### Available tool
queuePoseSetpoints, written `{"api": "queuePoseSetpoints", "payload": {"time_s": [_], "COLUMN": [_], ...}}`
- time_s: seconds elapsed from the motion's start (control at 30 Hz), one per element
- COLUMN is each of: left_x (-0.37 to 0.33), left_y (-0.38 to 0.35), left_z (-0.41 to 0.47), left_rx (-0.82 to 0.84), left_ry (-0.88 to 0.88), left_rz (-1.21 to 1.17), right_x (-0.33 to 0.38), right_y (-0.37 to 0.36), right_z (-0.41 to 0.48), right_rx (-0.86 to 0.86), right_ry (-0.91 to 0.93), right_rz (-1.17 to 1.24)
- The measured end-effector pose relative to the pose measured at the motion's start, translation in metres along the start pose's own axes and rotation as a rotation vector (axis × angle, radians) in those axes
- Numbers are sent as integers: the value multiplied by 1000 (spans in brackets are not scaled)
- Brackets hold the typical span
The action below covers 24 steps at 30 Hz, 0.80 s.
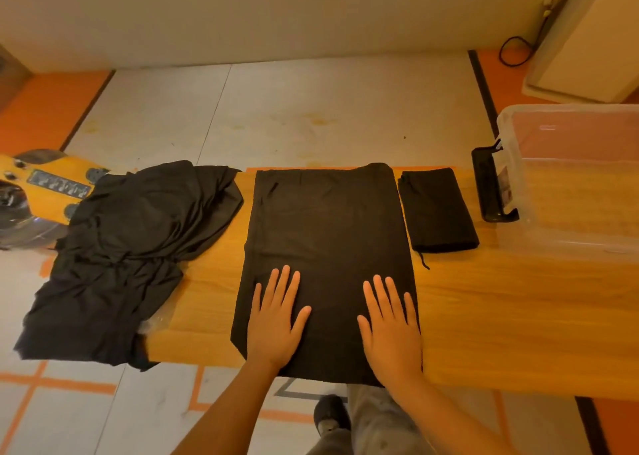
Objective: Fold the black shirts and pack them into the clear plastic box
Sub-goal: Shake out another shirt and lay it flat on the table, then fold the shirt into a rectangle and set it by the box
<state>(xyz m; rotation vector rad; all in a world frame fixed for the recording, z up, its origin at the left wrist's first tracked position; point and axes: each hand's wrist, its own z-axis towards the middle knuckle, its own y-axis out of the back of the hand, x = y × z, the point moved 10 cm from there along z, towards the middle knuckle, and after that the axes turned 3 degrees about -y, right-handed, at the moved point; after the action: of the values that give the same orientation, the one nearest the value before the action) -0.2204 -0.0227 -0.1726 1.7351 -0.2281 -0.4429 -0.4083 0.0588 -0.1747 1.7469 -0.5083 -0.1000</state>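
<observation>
Left of the clear plastic box [567, 212], the black shirt [325, 229] overhangs the surface's [501, 316] near edge, bare wood between. My left hand [276, 319] and right hand [392, 326] lie flat on its smooth rectangle.

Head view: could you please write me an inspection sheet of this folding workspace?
Surface: wooden table, bare wood between the items.
Job's things: half-folded shirt flat at centre; folded shirt to its right; heap of unfolded shirts at the left end, hanging over the edge; clear plastic box at right, open, no shirts inside, black latch folded out.
Clutter: crumpled clear plastic under the heap.
Grippers: left hand and right hand flat, fingers straight, pressing the half-folded shirt's near end.
Cables: black cable looped on the floor by the far wall.
Surroundings: yellow device at the table's left end; orange tape lines on the floor; white panel leaning top right.
</observation>
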Motion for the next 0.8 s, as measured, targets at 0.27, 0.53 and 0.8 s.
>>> {"api": "queuePoseSetpoints", "payload": {"time_s": [0.27, 0.53, 0.8], "left_x": [32, 60, 83], "left_y": [7, 3, 32], "left_z": [-18, -41, -47], "left_rx": [-21, -97, -264], "left_ry": [-25, 214, 410], "left_rz": [-19, -61, -434], "right_x": [30, 14, 26], "right_y": [1, 6, 21], "right_z": [-28, 27, 39], "right_rx": [-31, 10, -6], "right_ry": [-49, -74, 33], "right_rz": [85, 1, -35]}}
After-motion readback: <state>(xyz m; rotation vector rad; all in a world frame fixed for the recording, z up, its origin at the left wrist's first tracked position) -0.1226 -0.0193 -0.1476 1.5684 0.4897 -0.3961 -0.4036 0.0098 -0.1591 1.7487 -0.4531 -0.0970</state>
